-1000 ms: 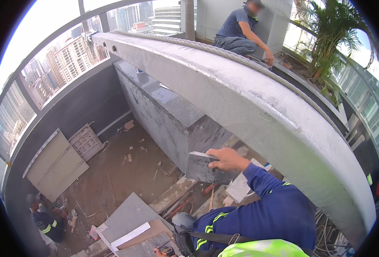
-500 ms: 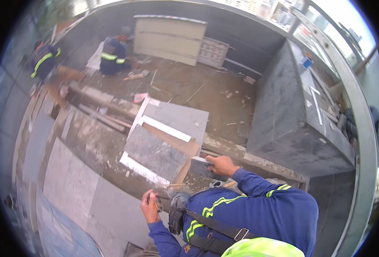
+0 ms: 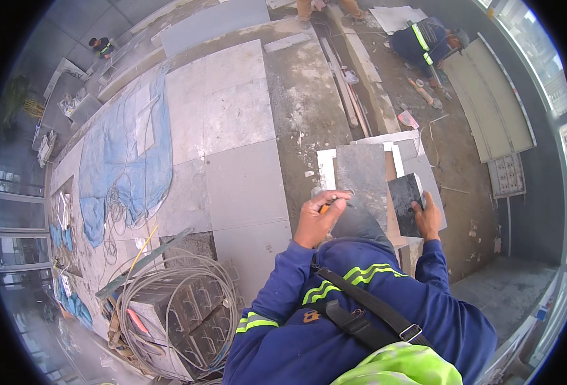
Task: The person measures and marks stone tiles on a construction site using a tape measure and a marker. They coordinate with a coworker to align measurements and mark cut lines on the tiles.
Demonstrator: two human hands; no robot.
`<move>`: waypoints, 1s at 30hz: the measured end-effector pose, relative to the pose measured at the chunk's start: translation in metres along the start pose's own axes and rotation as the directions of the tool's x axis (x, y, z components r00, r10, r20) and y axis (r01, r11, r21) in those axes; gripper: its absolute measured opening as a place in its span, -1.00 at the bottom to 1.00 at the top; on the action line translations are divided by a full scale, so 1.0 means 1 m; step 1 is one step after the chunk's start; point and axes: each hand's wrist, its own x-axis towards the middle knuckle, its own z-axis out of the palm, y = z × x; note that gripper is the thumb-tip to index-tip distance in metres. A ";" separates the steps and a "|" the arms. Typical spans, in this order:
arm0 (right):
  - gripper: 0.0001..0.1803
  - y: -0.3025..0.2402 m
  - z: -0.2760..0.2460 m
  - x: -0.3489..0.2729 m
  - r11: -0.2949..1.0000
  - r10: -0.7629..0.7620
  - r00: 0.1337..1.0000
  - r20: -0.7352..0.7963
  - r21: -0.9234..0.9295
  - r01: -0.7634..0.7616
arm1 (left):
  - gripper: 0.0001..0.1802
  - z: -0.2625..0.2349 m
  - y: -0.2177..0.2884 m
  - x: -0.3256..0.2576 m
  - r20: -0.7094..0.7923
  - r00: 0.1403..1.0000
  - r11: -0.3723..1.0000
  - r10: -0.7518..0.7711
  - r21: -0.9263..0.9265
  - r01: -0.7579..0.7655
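Observation:
My right hand [image 3: 428, 217] is closed around the edge of a small dark stone tile [image 3: 406, 204], its fingers over the near side. The tile is tilted up beside a larger grey stone slab [image 3: 363, 176]. My left hand [image 3: 322, 217] is pinched on a slim dark tool with an orange part; its exact kind I cannot make out. It hovers left of the slab's near end, over my leg. Under the slab lie a brown board [image 3: 392, 215] and a white strip [image 3: 326, 169].
A person [image 3: 421, 43] crouches at the upper right near a beige panel [image 3: 495, 96]. At left lie a crumpled blue tarp [image 3: 129, 154] and large grey floor slabs [image 3: 244, 179]. Coiled cable [image 3: 174, 314] rests on dark boxes near me. Pipes [image 3: 344, 86] run along a trench.
My view has turned left, bringing the tarp and cable coil into sight. My right hand still grips the small tile, now turned with its broad face up. My left hand has come closer to the slab.

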 end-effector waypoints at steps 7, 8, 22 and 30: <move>-0.42 -0.089 0.095 0.172 0.998 0.056 0.990 0.129 0.000 -0.057 | -0.74 -0.241 -0.121 0.047 -0.582 0.409 0.633 -0.703 -0.774 -0.014; -0.42 -0.109 0.106 0.198 0.997 0.071 0.983 0.169 -0.002 -0.072 | -0.73 -0.255 -0.117 0.065 -0.618 0.375 0.658 -0.691 -0.752 -0.026; -0.40 -0.541 0.143 0.626 0.139 -0.367 0.877 0.311 0.950 -0.279 | -0.65 -0.310 0.040 0.546 -0.528 0.789 0.908 -0.314 -0.409 0.088; -0.46 -0.737 0.141 0.773 -0.025 -0.469 0.763 0.444 0.857 -0.514 | -0.47 -0.402 0.086 0.784 -0.331 0.927 0.962 -0.178 -0.255 0.093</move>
